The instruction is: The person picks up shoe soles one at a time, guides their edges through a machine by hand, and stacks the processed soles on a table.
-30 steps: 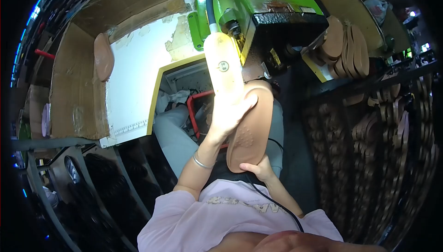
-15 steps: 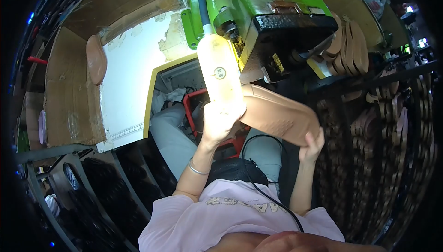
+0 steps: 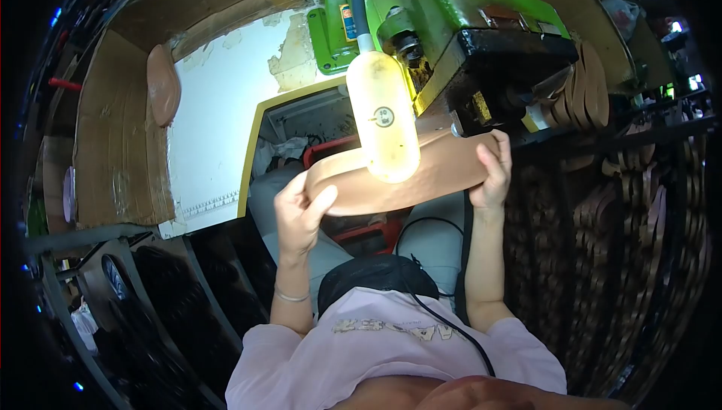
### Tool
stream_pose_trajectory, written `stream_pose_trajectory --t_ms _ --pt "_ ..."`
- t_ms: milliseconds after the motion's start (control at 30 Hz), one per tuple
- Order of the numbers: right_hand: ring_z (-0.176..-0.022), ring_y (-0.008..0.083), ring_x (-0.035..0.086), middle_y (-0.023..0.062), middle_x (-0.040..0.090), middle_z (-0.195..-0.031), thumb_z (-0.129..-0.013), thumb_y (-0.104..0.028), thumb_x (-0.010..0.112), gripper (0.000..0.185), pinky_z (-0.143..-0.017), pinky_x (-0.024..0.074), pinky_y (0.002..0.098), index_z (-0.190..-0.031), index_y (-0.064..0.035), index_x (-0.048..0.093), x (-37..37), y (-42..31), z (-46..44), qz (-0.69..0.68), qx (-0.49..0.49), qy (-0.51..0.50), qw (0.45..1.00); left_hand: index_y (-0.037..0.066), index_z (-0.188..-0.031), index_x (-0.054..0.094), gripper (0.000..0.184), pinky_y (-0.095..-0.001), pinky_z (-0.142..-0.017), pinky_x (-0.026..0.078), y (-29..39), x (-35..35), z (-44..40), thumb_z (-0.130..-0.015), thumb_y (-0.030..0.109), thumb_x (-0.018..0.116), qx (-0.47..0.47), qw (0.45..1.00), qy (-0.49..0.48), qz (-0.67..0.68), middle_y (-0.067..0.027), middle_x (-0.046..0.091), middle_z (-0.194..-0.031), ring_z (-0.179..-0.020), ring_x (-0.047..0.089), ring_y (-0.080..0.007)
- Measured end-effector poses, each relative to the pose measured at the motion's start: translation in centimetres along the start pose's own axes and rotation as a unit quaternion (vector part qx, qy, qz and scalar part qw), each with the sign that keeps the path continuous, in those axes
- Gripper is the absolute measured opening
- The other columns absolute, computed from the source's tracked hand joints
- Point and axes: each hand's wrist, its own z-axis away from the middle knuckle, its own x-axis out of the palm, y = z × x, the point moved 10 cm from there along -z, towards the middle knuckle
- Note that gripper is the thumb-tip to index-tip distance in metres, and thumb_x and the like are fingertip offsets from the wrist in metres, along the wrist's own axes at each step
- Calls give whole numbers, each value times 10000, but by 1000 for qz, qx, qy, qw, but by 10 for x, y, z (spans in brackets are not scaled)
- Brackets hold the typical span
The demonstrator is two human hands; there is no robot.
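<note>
A tan shoe sole (image 3: 429,181) lies crosswise between my two hands, below the green machine (image 3: 444,4). My left hand (image 3: 299,213) grips its left end, thumb on the near face. At the right end my right hand (image 3: 491,172) holds it between thumb and fingers. A bright oval lamp (image 3: 383,121) hangs in front of the sole and hides part of its middle. The sole's far edge comes close to the machine's black head (image 3: 511,64); whether they touch I cannot tell.
One sole (image 3: 163,85) leans on the cardboard wall (image 3: 124,132) beside the white tabletop (image 3: 207,124). Several soles (image 3: 590,87) stand at the right of the machine. Racks of soles (image 3: 594,260) fill the right side. A red crate (image 3: 368,239) sits between my legs.
The sole has turned from upright to crosswise and moved up toward the machine. My left hand has shifted left to the sole's end; my right hand has moved up and right with the other end.
</note>
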Motion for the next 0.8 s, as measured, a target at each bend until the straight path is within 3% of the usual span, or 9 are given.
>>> stream_pose_trajectory --t_ms 100,267,400,500,567,600,700,767,800 --pt "-822 107 535 44 561 -886 -751 -25 608 260 -754 435 235 -985 -38 494 26 11 4 0 5 -30 1000 -78 -1079 538 304 -246 -796 463 -11 -31 18 -801 22 611 8 1000 21 10 -110 613 -985 -870 587 -128" --pt "-805 136 595 97 630 -883 -686 28 663 287 -747 463 255 -928 -8 513 71 18 5 17 21 -119 992 -52 -1104 515 342 -257 -843 445 -62 -55 59 -791 22 634 -106 991 33 71 -102 597 -1029 -921 578 -139" --pt "-790 133 604 87 631 -864 -646 21 720 319 -732 478 254 -901 -4 529 96 27 1 66 34 -154 985 -56 -1095 533 385 -269 -857 440 -88 -34 66 -752 34 683 -153 986 -69 -18 -104 603 -1042 -957 568 -128" --pt "-794 126 599 80 626 -875 -633 -12 754 367 -724 477 244 -924 -1 531 109 22 4 80 14 -154 985 -61 -1127 531 403 -272 -862 427 -54 22 23 -755 32 657 -32 981 -160 -100 -80 600 -1051 -952 548 -124" --pt "-800 129 596 76 624 -875 -652 -34 751 371 -727 476 246 -951 2 534 100 19 10 132 -24 -93 987 -56 -1114 542 376 -263 -859 424 -21 59 -9 -766 42 646 8 989 -125 -75 -83 604 -1036 -960 540 -116" --pt "-817 132 590 86 614 -910 -681 -66 743 399 -737 475 248 -1006 10 524 96 14 13 204 -79 -86 972 -54 -1033 584 294 -257 -781 451 -8 71 -26 -773 63 656 95 987 -96 -91 -81 633 -933 -861 556 -95" --pt "-858 141 585 98 599 -963 -709 -87 725 445 -761 475 261 -1077 20 497 63 19 39 105 -54 8 993 -44 -1020 587 245 -225 -782 442 -14 101 -41 -813 80 625 41 968 -151 -197 -76 626 -954 -880 558 -99" --pt "-899 157 582 105 585 -1010 -728 -107 713 490 -786 472 270 -1133 27 472 36 62 78 121 74 -52 988 -34 -980 602 226 -227 -739 453 -21 101 -42 -813 112 644 53 975 -128 -173 -69 634 -900 -827 565 -93" --pt "-901 163 584 103 586 -1009 -731 -111 709 495 -788 472 268 -1138 35 469 29 72 101 153 67 -72 983 -38 -982 601 225 -228 -733 457 -19 99 -39 -811 103 644 47 979 -107 -165 -67 634 -890 -816 568 -93"
